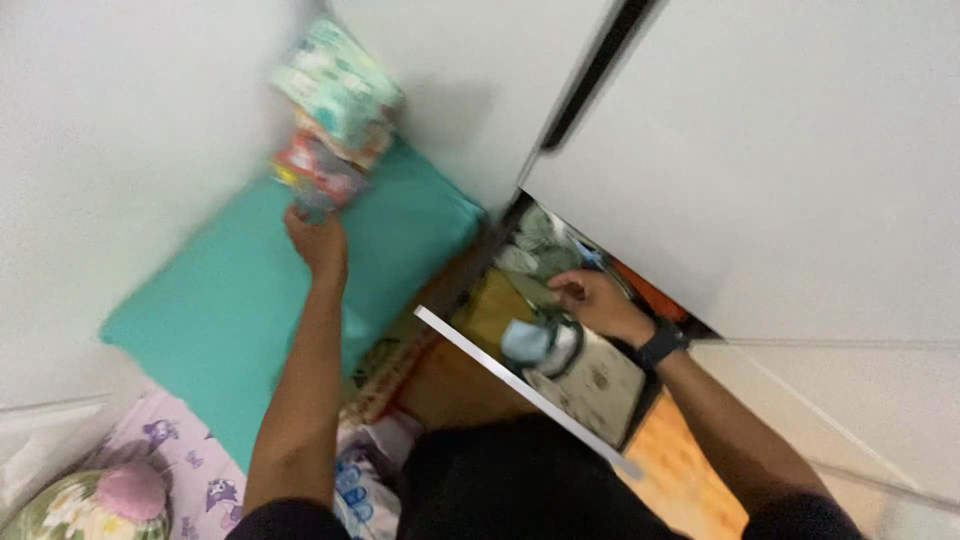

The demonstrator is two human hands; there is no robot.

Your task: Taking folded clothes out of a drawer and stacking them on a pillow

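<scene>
Clothing is seen in two places here. A blurred stack of folded, patterned fabric pieces (332, 110) in mint green, white and red is held up by the left hand (318, 240), whose fingers are closed around the stack's lower end. The stack is raised at the far left, against a plain white wall (120, 130) and above a flat teal cushion (260, 270) that lies on the floor beside that wall. The top pieces are pale green with small printed shapes; the lowest one is red with mixed colours. Motion blur hides finer detail.

The right hand (590, 298) is set inside an open white drawer (520, 385) at the right, under a tall white cabinet door (760, 160). Its fingers are curled down onto the folded grey-green and cream garments (535, 250) packed there; whether anything is actually gripped cannot be told. A black wristband (662, 343) is worn on that wrist. Just near of the hand, a pale blue rolled cloth (525, 342) and a cream printed fabric (600, 385) lie in the drawer, with a mustard-yellow piece (490, 310) to the left.

At the near left, a lilac sheet with cartoon prints (170, 450) and a round floral cushion (95, 505) are seen.
</scene>
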